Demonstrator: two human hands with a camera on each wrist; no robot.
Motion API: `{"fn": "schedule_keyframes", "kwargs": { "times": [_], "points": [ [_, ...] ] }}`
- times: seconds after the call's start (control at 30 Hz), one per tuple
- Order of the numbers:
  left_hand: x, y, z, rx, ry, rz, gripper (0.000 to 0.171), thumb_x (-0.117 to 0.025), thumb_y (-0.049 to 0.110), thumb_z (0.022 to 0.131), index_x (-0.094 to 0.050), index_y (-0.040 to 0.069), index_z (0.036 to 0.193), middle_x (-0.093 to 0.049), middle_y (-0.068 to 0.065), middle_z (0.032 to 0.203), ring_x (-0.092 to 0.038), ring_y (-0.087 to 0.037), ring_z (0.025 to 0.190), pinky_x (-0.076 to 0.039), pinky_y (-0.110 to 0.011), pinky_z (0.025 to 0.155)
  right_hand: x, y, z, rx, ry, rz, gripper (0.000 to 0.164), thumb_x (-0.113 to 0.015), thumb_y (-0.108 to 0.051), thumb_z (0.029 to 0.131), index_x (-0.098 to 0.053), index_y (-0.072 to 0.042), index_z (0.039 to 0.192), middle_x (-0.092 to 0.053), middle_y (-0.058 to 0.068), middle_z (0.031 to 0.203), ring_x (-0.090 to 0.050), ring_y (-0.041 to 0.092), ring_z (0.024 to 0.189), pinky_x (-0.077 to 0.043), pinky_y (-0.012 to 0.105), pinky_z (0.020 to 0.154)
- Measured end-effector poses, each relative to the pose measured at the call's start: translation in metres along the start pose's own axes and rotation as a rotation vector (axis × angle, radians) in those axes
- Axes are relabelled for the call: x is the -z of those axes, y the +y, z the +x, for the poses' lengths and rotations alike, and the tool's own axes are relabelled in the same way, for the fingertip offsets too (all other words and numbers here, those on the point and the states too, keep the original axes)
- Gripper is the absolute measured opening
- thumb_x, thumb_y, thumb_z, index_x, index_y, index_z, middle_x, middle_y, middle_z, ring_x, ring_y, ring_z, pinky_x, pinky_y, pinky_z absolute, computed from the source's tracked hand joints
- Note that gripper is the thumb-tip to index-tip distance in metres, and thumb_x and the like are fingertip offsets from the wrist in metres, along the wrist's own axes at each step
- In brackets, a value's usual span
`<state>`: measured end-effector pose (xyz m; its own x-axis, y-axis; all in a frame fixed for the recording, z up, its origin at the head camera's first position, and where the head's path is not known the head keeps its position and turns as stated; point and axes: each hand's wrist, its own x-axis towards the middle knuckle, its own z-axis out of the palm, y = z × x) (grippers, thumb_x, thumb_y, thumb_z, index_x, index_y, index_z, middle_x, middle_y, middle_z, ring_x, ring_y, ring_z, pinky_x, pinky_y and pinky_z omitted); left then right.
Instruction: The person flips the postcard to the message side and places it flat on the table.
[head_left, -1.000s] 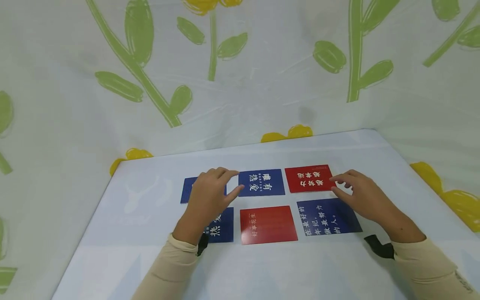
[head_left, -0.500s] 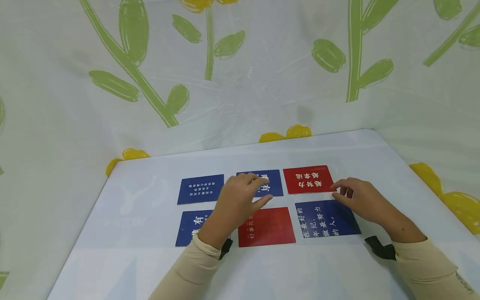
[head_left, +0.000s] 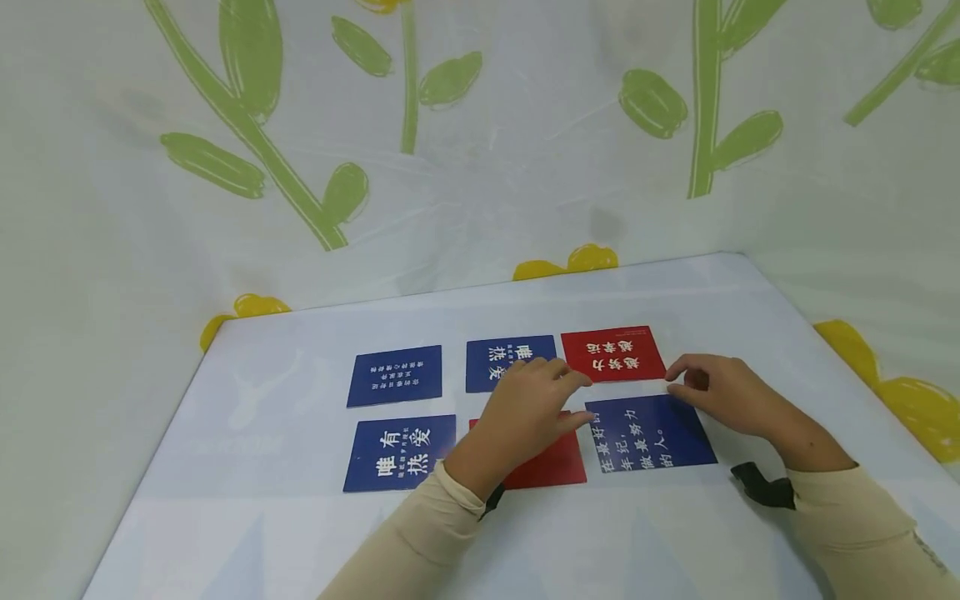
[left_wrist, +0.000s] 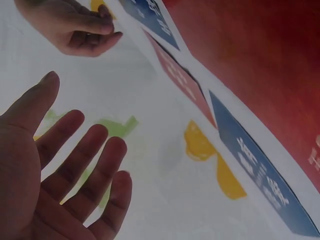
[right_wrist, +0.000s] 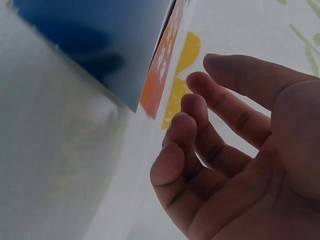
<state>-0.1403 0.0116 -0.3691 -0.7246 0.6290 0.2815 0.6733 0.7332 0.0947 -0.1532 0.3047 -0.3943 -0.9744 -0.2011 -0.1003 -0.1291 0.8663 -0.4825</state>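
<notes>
Over the near red card [head_left: 553,463] hovers my left hand [head_left: 525,410], its fingers spread and holding nothing; it hides much of that card. Part of the blue card behind [head_left: 486,360] is covered too. My right hand [head_left: 726,395] hangs loosely curled at the right, by the corners of the far red card [head_left: 611,353] and the near blue card [head_left: 651,437]. Nothing shows between its fingers in the right wrist view. Two more blue cards lie at the left, a far one [head_left: 395,377] and a near one [head_left: 392,455]. White Chinese writing marks the blue cards.
The cards form two rows on a white table [head_left: 247,467]. Behind the table's far edge hangs a pale cloth [head_left: 510,192] printed with green leaves and yellow flowers.
My left hand has moved right, from above the left-hand blue cards to over the near red card, uncovering the left cards. The right hand has barely moved. The view has shifted slightly.
</notes>
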Motion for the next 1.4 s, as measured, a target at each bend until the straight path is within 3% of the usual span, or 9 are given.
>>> {"fn": "schedule_keyframes", "kwargs": {
  "times": [0.23, 0.43, 0.63, 0.9, 1.13, 1.4],
  "points": [
    [-0.005, 0.019, 0.013, -0.005, -0.16, -0.005, 0.055, -0.076, 0.054, 0.083, -0.066, 0.029, 0.13, -0.07, 0.006, 0.122, -0.066, -0.013, 0.114, -0.053, -0.036, 0.1, 0.003, 0.006, 0.001, 0.0, -0.035, 0.022, 0.026, -0.073, -0.019, 0.09, -0.067, -0.005, 0.112, -0.061, 0.002, 0.082, -0.054, 0.016, 0.076, -0.05, 0.024, 0.06],
    [-0.014, 0.03, 0.017, -0.023, -0.229, -0.002, 0.061, -0.076, 0.056, 0.081, -0.063, 0.03, 0.135, -0.069, 0.006, 0.125, -0.065, -0.013, 0.115, -0.054, -0.033, 0.097, 0.005, 0.011, 0.001, 0.0, -0.095, 0.028, 0.025, -0.073, -0.019, 0.09, -0.066, -0.007, 0.111, -0.059, 0.001, 0.082, -0.054, 0.016, 0.076, -0.048, 0.024, 0.059],
    [-0.026, 0.037, 0.011, -0.054, -0.302, 0.036, 0.064, -0.075, 0.059, 0.08, -0.061, 0.031, 0.136, -0.067, 0.006, 0.126, -0.063, -0.014, 0.117, -0.053, -0.033, 0.099, 0.003, 0.013, 0.0, -0.002, -0.202, 0.057, 0.036, -0.076, -0.024, 0.087, -0.062, -0.007, 0.116, -0.057, 0.001, 0.081, -0.053, 0.015, 0.076, -0.046, 0.025, 0.059],
    [-0.038, 0.044, 0.008, -0.093, -0.313, 0.1, 0.068, -0.077, 0.061, 0.077, -0.061, 0.03, 0.136, -0.066, 0.004, 0.127, -0.062, -0.015, 0.117, -0.052, -0.033, 0.102, 0.004, 0.016, -0.002, -0.012, -0.259, 0.052, 0.046, -0.079, -0.026, 0.084, -0.057, -0.007, 0.12, -0.054, 0.0, 0.079, -0.052, 0.015, 0.073, -0.045, 0.023, 0.058],
    [-0.036, 0.044, 0.008, -0.069, -0.363, 0.113, 0.071, -0.078, 0.061, 0.075, -0.06, 0.033, 0.138, -0.064, 0.005, 0.132, -0.061, -0.016, 0.122, -0.052, -0.035, 0.103, 0.004, 0.015, -0.002, 0.002, -0.249, 0.057, 0.048, -0.081, -0.025, 0.083, -0.057, -0.007, 0.12, -0.053, 0.0, 0.078, -0.052, 0.014, 0.073, -0.045, 0.023, 0.058],
    [-0.039, 0.043, 0.009, -0.08, -0.363, 0.118, 0.071, -0.076, 0.064, 0.075, -0.061, 0.034, 0.137, -0.065, 0.006, 0.131, -0.06, -0.016, 0.12, -0.052, -0.036, 0.102, 0.003, 0.014, -0.002, -0.009, -0.24, 0.039, 0.046, -0.082, -0.023, 0.082, -0.057, -0.009, 0.117, -0.052, 0.0, 0.077, -0.051, 0.014, 0.072, -0.044, 0.023, 0.057]
  ]
}}
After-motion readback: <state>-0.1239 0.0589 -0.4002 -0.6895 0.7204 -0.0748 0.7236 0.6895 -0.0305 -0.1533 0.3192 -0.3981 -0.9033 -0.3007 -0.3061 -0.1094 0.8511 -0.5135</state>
